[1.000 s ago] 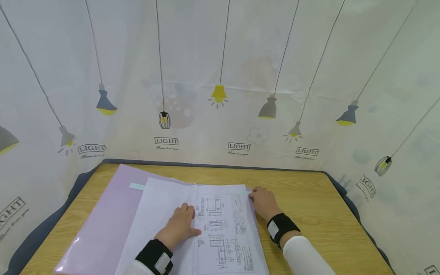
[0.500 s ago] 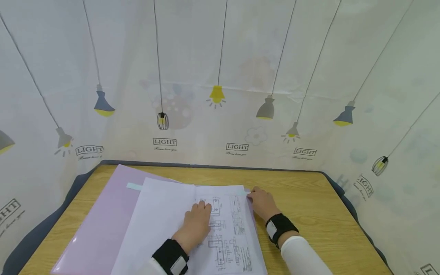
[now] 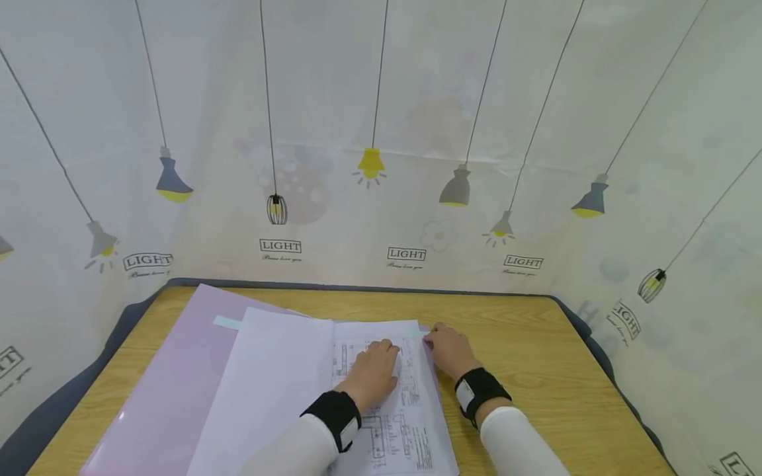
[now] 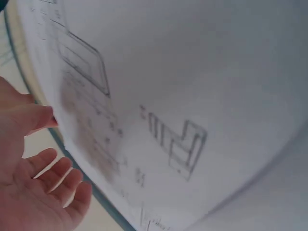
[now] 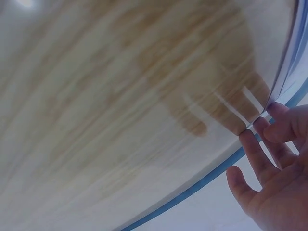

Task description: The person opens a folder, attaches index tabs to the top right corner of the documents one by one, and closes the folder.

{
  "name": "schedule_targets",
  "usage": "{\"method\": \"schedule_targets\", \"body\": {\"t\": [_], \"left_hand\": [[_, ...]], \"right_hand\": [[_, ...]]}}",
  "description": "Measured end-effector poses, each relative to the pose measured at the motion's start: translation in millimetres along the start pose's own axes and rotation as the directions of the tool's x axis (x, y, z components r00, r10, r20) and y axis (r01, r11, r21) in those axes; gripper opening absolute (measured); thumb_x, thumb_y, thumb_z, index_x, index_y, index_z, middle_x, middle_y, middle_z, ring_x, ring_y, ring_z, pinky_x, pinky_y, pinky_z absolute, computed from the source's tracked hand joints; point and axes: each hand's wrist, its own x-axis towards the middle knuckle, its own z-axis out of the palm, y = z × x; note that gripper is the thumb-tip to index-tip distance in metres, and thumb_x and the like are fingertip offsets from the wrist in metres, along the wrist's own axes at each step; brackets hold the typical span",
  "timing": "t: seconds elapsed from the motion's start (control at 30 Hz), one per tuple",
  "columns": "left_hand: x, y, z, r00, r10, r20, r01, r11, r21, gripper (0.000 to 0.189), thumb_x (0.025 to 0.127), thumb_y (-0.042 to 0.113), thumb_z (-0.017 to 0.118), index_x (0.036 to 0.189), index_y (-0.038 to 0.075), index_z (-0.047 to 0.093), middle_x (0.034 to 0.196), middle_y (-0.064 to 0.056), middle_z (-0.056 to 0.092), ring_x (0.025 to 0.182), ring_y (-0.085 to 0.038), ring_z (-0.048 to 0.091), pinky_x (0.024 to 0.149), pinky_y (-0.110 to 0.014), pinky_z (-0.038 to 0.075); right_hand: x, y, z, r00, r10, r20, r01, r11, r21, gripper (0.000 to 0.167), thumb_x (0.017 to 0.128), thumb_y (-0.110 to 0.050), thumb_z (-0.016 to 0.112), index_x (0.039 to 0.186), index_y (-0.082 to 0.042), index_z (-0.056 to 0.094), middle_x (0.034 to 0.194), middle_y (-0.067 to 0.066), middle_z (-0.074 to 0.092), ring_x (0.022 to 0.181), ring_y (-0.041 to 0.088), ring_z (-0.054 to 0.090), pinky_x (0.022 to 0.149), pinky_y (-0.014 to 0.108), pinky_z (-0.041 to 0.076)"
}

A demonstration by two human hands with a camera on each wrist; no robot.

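Observation:
An opened lilac folder (image 3: 178, 370) lies on the wooden table, with white sheets inside it. Technical drawings cover the right-hand sheet (image 3: 425, 410); the left-hand sheet (image 3: 268, 370) looks blank. My left hand (image 3: 370, 373) is over the drawings, fingers extended toward the sheet's upper part. In the left wrist view, that hand (image 4: 43, 178) has loosely bent fingers and holds nothing between them. At the folder's upper right edge is my right hand (image 3: 450, 352), its fingertips touching the border. The right wrist view shows fingers (image 5: 255, 156) mostly straight against the tabletop and folder edge.
A light blue tab (image 3: 227, 322) sticks out left of the blank sheet. The wooden table (image 3: 536, 370) has a dark grey rim (image 3: 387, 289). Behind it hangs a pale cloth (image 3: 333, 99) printed with lamps. Both wrists wear black bands (image 3: 481, 395).
My left hand has slid rightward from the fold between the sheets, across the drawings. The right hand keeps its place at the folder's edge. The head view has shifted slightly.

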Motion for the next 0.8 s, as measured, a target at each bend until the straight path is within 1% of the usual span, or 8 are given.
{"method": "schedule_targets", "body": {"t": [0.13, 0.2, 0.27, 0.37, 0.43, 0.5, 0.6, 0.8], "left_hand": [[14.6, 0.0, 12.9, 1.000, 0.023, -0.014, -0.023, 1.000, -0.008, 0.055, 0.088, 0.022, 0.066, 0.137, 0.007, 0.046, 0.142, -0.007, 0.044, 0.131, -0.023, 0.042, 0.102, -0.041, 0.042], [21.6, 0.5, 19.6, 0.999, 0.030, -0.010, -0.030, 1.000, -0.004, 0.057, 0.087, 0.018, 0.065, 0.139, 0.007, 0.044, 0.146, -0.007, 0.040, 0.135, -0.023, 0.038, 0.104, -0.042, 0.040], [27.2, 1.9, 25.0, 1.000, 0.023, 0.012, -0.023, 1.000, -0.004, 0.061, 0.086, 0.015, 0.066, 0.141, 0.008, 0.042, 0.150, -0.006, 0.036, 0.137, -0.024, 0.036, 0.104, -0.043, 0.040], [32.9, 4.7, 31.9, 0.999, 0.012, 0.051, -0.013, 1.000, 0.029, 0.064, 0.085, 0.015, 0.066, 0.143, 0.009, 0.040, 0.151, -0.006, 0.034, 0.134, -0.023, 0.039, 0.101, -0.041, 0.043], [35.2, 7.5, 34.3, 0.998, 0.003, 0.059, -0.007, 0.998, 0.067, 0.064, 0.085, 0.016, 0.065, 0.143, 0.009, 0.040, 0.152, -0.005, 0.034, 0.131, -0.023, 0.043, 0.097, -0.039, 0.046], [37.3, 10.7, 35.4, 0.999, -0.004, 0.053, -0.002, 0.992, 0.126, 0.061, 0.087, 0.017, 0.064, 0.143, 0.010, 0.040, 0.152, -0.005, 0.034, 0.129, -0.022, 0.045, 0.094, -0.036, 0.048], [38.9, 15.5, 34.8, 0.999, -0.032, 0.034, 0.027, 0.988, 0.155, 0.060, 0.087, 0.018, 0.063, 0.142, 0.011, 0.042, 0.151, -0.003, 0.035, 0.125, -0.020, 0.048, 0.091, -0.033, 0.050], [40.7, 19.0, 34.8, 0.997, -0.058, 0.054, 0.048, 0.986, 0.162, 0.076, 0.076, 0.029, 0.073, 0.143, 0.015, 0.041, 0.153, 0.003, 0.032, 0.115, -0.018, 0.048, 0.084, -0.033, 0.050]], "right_hand": [[-2.0, 0, -3, 1.000, -0.010, -0.014, 0.010, 1.000, -0.003, 0.024, 0.093, -0.006, 0.054, 0.109, -0.009, 0.071, 0.100, 0.007, 0.062, 0.088, 0.021, 0.060, 0.084, 0.041, 0.050], [-1.6, 0, -4, 1.000, -0.017, -0.020, 0.017, 1.000, -0.007, 0.024, 0.092, -0.005, 0.054, 0.107, -0.008, 0.072, 0.099, 0.007, 0.062, 0.089, 0.023, 0.061, 0.083, 0.042, 0.051], [-0.4, 1, -3, 0.999, -0.023, -0.024, 0.023, 1.000, -0.008, 0.024, 0.092, -0.004, 0.053, 0.106, -0.008, 0.072, 0.099, 0.007, 0.063, 0.090, 0.024, 0.062, 0.083, 0.043, 0.051], [1.7, 1, -2, 1.000, -0.020, -0.020, 0.020, 1.000, 0.000, 0.024, 0.091, -0.003, 0.052, 0.105, -0.007, 0.072, 0.099, 0.008, 0.063, 0.091, 0.025, 0.063, 0.083, 0.043, 0.051], [2.3, 1, -2, 1.000, -0.010, -0.013, 0.011, 1.000, 0.006, 0.025, 0.091, -0.003, 0.052, 0.106, -0.006, 0.072, 0.100, 0.008, 0.063, 0.092, 0.026, 0.063, 0.084, 0.044, 0.051], [2.1, 0, -4, 1.000, 0.000, -0.008, 0.001, 1.000, 0.010, 0.025, 0.091, -0.002, 0.052, 0.106, -0.005, 0.071, 0.100, 0.009, 0.062, 0.093, 0.027, 0.063, 0.085, 0.043, 0.051], [0.6, -1, -8, 1.000, -0.011, -0.016, 0.011, 1.000, -0.004, 0.023, 0.090, -0.002, 0.054, 0.105, -0.004, 0.072, 0.097, 0.009, 0.062, 0.090, 0.026, 0.062, 0.082, 0.043, 0.051], [-0.8, -4, -9, 1.000, -0.015, -0.018, 0.015, 1.000, -0.015, 0.023, 0.091, -0.003, 0.053, 0.103, -0.003, 0.072, 0.097, 0.010, 0.062, 0.090, 0.027, 0.063, 0.082, 0.044, 0.051]]}}
